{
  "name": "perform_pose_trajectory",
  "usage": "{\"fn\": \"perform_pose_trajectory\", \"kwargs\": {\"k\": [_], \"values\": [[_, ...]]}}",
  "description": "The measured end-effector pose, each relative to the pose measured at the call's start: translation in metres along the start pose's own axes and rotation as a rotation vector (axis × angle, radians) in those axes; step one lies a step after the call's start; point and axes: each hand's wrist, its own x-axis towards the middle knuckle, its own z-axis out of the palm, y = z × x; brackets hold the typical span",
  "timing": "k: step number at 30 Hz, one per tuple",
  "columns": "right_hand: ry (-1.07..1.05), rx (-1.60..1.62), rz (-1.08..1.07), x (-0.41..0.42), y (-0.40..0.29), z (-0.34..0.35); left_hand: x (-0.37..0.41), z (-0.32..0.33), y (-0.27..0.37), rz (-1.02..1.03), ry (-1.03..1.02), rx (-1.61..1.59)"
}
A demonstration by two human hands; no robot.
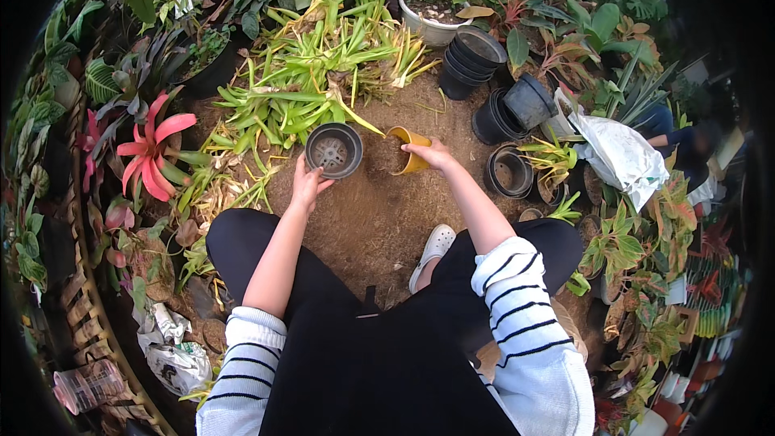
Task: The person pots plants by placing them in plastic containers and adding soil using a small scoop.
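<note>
My left hand (pixel 310 184) grips the near-left rim of a round black plastic plant pot (pixel 333 150). The pot's mouth faces up, and its slotted bottom shows bare inside. In my right hand (pixel 431 154) is a yellow cup-like container (pixel 414 160), tipped on its side with its mouth towards the black pot. Something dark brown like soil shows within it; how much it holds I cannot tell. The two vessels are apart, above the brown soil ground (pixel 369 218). Beyond them lies a heap of long green and yellowing strap-leaved plants (pixel 321 66).
Stacked black pots (pixel 469 63) and more black pots (pixel 508 172) stand to the right. A white plastic sack (pixel 623 154) lies behind these, near another person's arm (pixel 659 140). A pink-red bromeliad (pixel 151 154) grows at left, above a crumpled white bag (pixel 175 357). Potted foliage surrounds the spot.
</note>
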Motion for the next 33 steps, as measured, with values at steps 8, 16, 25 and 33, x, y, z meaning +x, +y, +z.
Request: {"fn": "perform_pose_trajectory", "kwargs": {"k": [8,16,25,33], "values": [[-0.208,0.167,-0.109,-0.102,-0.08,-0.088,-0.012,0.024,-0.007,-0.155,-0.104,0.076],[-0.189,0.159,-0.196,-0.113,-0.062,-0.063,-0.032,0.05,-0.036,-0.248,-0.082,-0.014],[0.084,-0.188,-0.445,-0.103,-0.063,-0.03,-0.035,0.044,-0.051,-0.158,-0.073,0.034],[0.26,-0.153,-0.514,-0.097,-0.058,-0.028,-0.027,0.045,-0.059,-0.075,-0.085,0.002]]}}
